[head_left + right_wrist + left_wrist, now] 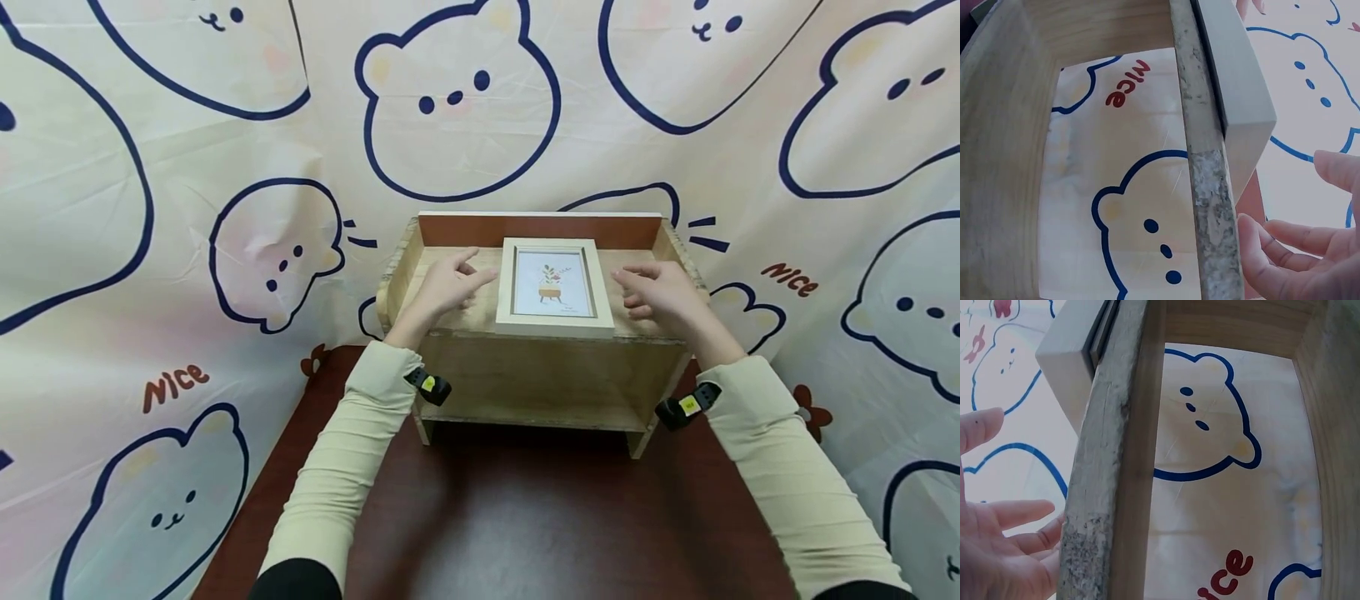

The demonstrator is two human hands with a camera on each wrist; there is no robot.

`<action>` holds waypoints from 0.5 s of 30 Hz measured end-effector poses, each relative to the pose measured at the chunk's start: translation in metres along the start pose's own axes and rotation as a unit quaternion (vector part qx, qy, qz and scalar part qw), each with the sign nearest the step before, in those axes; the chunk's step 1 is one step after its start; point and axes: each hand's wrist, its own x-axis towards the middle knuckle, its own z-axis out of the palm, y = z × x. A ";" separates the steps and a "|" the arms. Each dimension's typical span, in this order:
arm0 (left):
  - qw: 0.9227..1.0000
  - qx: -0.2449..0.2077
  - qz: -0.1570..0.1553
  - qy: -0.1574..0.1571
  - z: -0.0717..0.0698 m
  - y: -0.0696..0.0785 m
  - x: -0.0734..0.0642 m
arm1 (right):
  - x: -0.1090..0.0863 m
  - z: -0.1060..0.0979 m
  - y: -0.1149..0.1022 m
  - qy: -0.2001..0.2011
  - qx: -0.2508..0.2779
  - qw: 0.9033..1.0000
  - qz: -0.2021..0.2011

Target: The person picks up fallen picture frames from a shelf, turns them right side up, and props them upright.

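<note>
A cream picture frame [603,317] with a potted-plant print lies on the upper shelf of a small wooden shelf unit [525,379]. To its left, my left hand [452,286] hovers with loosely bent fingers and holds nothing. My right hand [660,293] is on the other side, likewise holding nothing, a small gap from the frame. In the left wrist view, the left hand [1007,544] is beside the shelf's rough front edge, and the frame's side [1069,362] shows above. The right wrist view has the right hand [1310,240] below the frame's corner [1241,106].
The shelf unit stands at the back of a dark red-brown table [540,517]. Its side walls rise on both sides of the upper shelf, and a brown strip [536,227] runs along the back. A cartoon-printed cloth [330,158] hangs behind and around the table.
</note>
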 end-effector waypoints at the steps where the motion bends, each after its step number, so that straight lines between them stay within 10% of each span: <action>1: 1.000 -0.012 -0.009 -0.005 0.000 0.000 0.002 | 0.001 0.000 -0.001 -0.003 0.005 1.000 0.006; 15: 0.995 -0.064 -0.066 -0.046 0.005 0.014 0.021 | 0.020 0.000 -0.017 -0.022 -0.032 0.998 0.048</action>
